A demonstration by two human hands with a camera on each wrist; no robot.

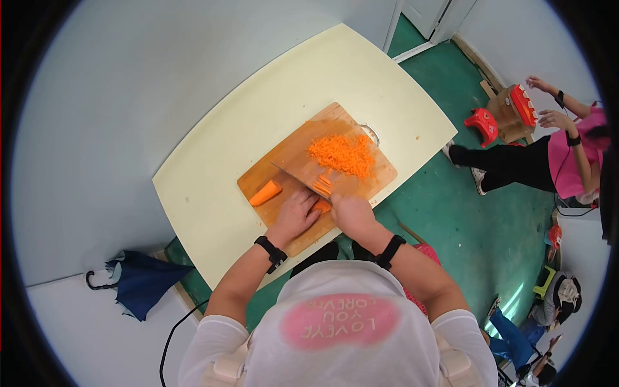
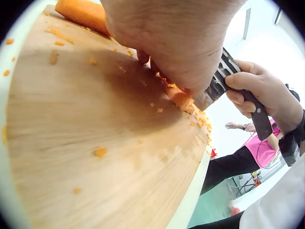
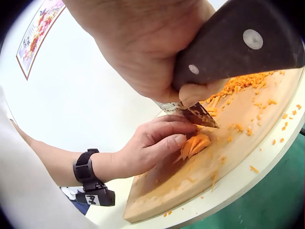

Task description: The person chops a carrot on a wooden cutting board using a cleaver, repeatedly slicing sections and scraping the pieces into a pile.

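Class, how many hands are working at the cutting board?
2. The left hand steadies a piece of cut carrot against the board; the right hand, just to its right, grips the knife by its handle. Neither is hidden.

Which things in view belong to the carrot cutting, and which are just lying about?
Part of the job:
- knife, gripped by the right hand
- carrot piece, held by the left hand
- larger carrot chunk
- chopped carrot
- cutting board
- table

Apparently just lying about:
- dark blue umbrella
- cardboard box
- red object beside the box
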